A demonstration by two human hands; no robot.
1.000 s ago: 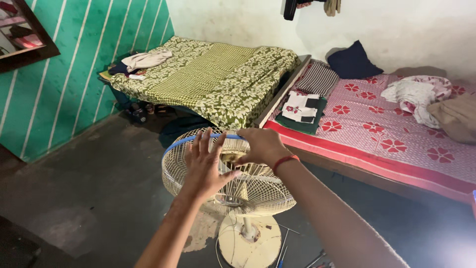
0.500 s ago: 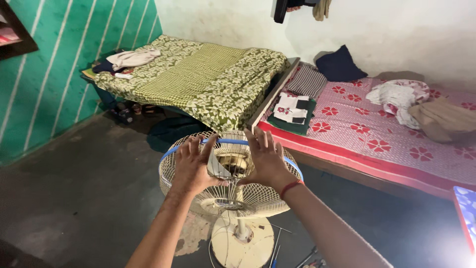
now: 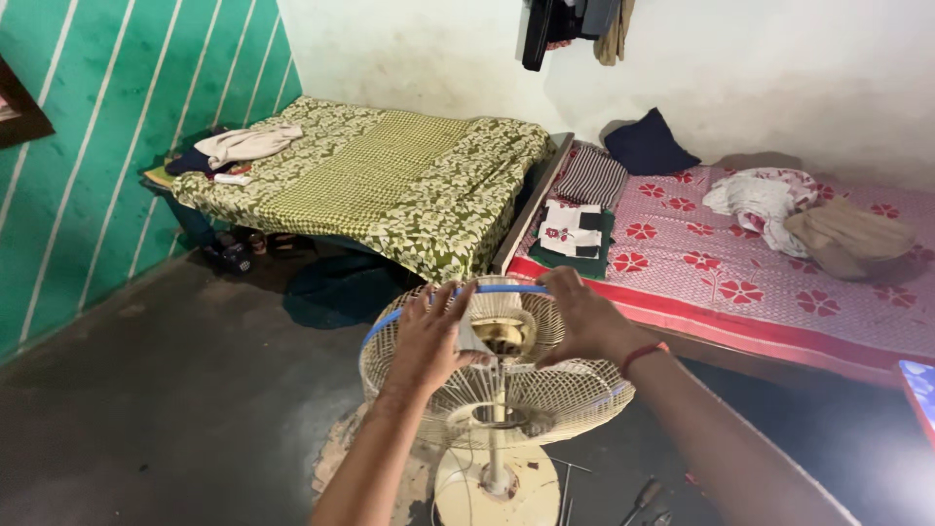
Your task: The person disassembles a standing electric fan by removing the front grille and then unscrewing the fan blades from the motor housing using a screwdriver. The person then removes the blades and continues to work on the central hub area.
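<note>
Looking down from the head camera, both bare hands are on a pedestal fan (image 3: 497, 390) that stands at about six o'clock on the dark floor (image 3: 146, 409). The left hand (image 3: 429, 341) lies on the fan's wire cage (image 3: 545, 404) at its nine o'clock side, fingers spread open and flat against the wires, thumb pointing toward the hub (image 3: 502, 336). The right hand (image 3: 579, 321) rests at the cage's one o'clock side, fingers curved loosely over the blue rim (image 3: 492, 289); whether they grip it cannot be told. A red band (image 3: 641, 356) circles the right wrist. The cage tilts face-up above a round cream base (image 3: 492, 492). A screwdriver (image 3: 638, 499) lies on the floor at five o'clock, near the base.

At eleven o'clock stands a bed with a green flowered cover (image 3: 390, 185), folded clothes at its far end. At two o'clock is a bed with a red flowered sheet (image 3: 740, 263), a dark blue pillow (image 3: 648, 146) and bundled cloth on it. Green striped wall (image 3: 107, 146) fills nine o'clock.
</note>
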